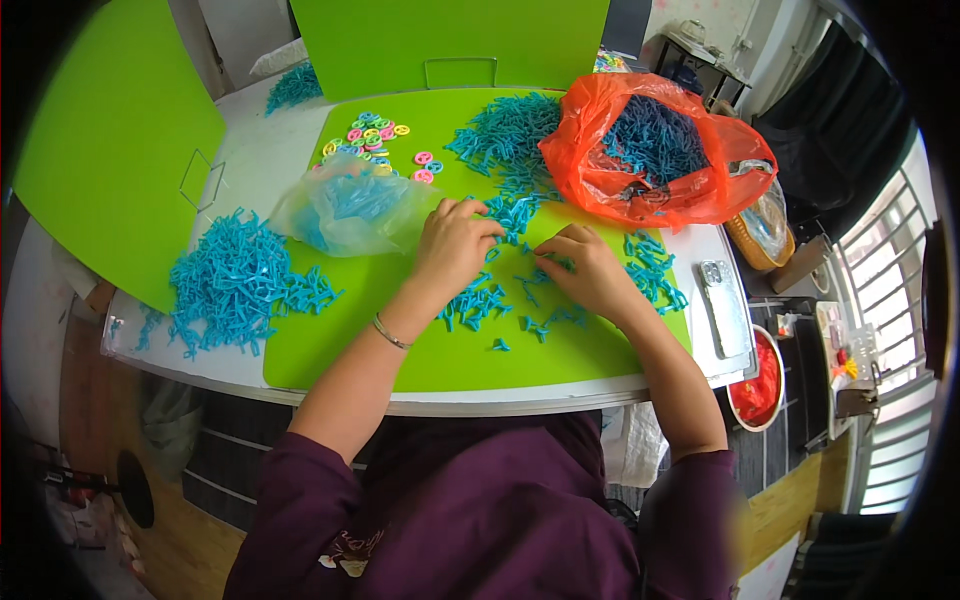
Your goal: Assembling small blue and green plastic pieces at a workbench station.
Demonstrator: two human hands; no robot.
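My left hand (458, 240), a bracelet on its wrist, is above the green mat (390, 345) with its fingers curled together over small bright-blue plastic pieces (512, 217). Facing it, my right hand (585, 268) has its thumb and fingers drawn into a pinch. Whatever either hand holds is too small or hidden to make out. Between and below the hands lie more loose blue pieces (478, 303), several of them scattered singly. Another group of blue pieces (652, 270) lies just right of my right hand.
A large heap of light-blue pieces (228, 278) sits at left, beside a translucent bag (350, 205). Pastel rings (372, 132) lie behind it. Darker teal pieces (512, 130) spill beside an open red plastic bag (640, 205). A phone (725, 308) lies by the right edge. Green panels (120, 150) stand around.
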